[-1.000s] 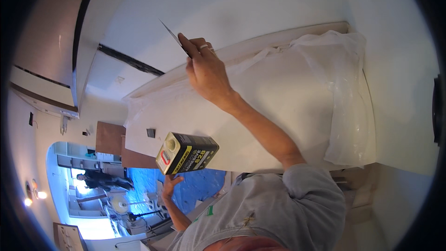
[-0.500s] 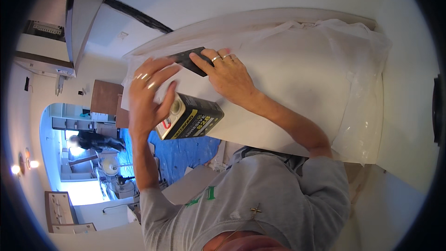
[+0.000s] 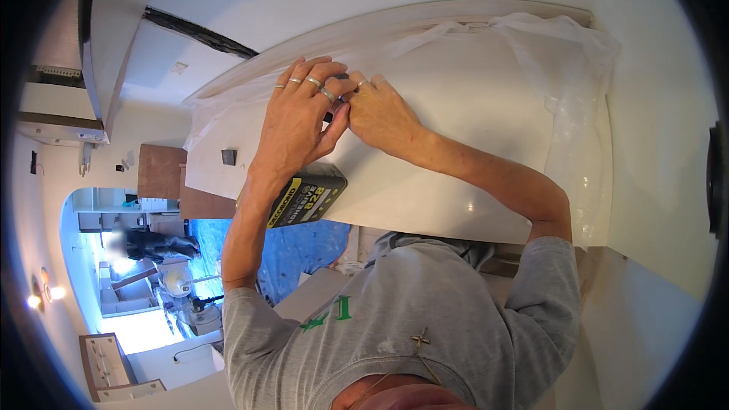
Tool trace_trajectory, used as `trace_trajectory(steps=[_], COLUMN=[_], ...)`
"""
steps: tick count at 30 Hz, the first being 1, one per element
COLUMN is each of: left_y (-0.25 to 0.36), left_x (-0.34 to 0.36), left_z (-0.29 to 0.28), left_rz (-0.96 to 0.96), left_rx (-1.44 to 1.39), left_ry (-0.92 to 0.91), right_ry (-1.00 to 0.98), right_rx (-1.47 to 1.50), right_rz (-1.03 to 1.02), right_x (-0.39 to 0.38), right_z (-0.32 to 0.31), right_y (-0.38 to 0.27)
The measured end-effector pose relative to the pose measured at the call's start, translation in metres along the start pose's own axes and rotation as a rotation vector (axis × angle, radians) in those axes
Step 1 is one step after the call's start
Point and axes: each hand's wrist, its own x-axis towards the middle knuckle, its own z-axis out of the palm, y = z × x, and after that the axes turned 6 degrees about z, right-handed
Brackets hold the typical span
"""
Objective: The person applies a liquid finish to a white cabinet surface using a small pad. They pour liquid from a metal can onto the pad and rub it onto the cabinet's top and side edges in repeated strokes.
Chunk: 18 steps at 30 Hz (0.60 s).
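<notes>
Right hand (image 3: 383, 118) is curled in, fingers bent around what looks like the edge of a dark piece (image 3: 342, 76), while my left hand (image 3: 300, 106) arches over it from the other side. Left fingers are a little apart and hooked, thumb pointing across at the right hand, but whether they're really pinching it or just resting on it, can't tell. So the dark piece sits right between the two hands, mostly covered, with only slivers poking out past the left thumb and up by the knuckles. Can't call its long axis from that, and neither hand is clearly nearer to it, since they meet around it.

Next out is the dark, boxy tin (image 3: 307, 196) with the yellow band. It's on my side of the hands and a touch left, just below the left wrist, so left is the nearer hand for sure. My left forearm blocks its left end. Neither hand is on the tin.

Further out, a small dark block (image 3: 228, 157) lies on the white worktop (image 3: 471, 144), off to the left of my left hand. Clear plastic sheeting (image 3: 562, 53) bunches along the far edge and right end, and past the tin there's a blue sheet (image 3: 304, 254) on the floor.
</notes>
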Motion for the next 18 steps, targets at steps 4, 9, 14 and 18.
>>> trace_trajectory(steps=[4,9,14,18], left_y=[0.004,0.008,0.011,0.014], left_x=[0.006,0.013,0.019,0.018], left_z=[0.007,0.019,0.03,0.036], left_rz=[0.011,0.003,-0.193,-0.32], left_rx=[-0.019,-0.112,-0.451,-0.579], left_ry=[0.016,0.091,0.123,0.086], right_ry=[-0.065,-0.052,-0.011,-0.043], right_rx=[-0.022,-0.027,-0.016,0.0], right_rz=[-0.004,-0.024,-0.004,0.002], right_x=[-0.006,-0.011,-0.012,-0.012], right_z=[-0.003,-0.004,-0.002,-0.002], right_y=[0.009,0.022,0.031,0.035])
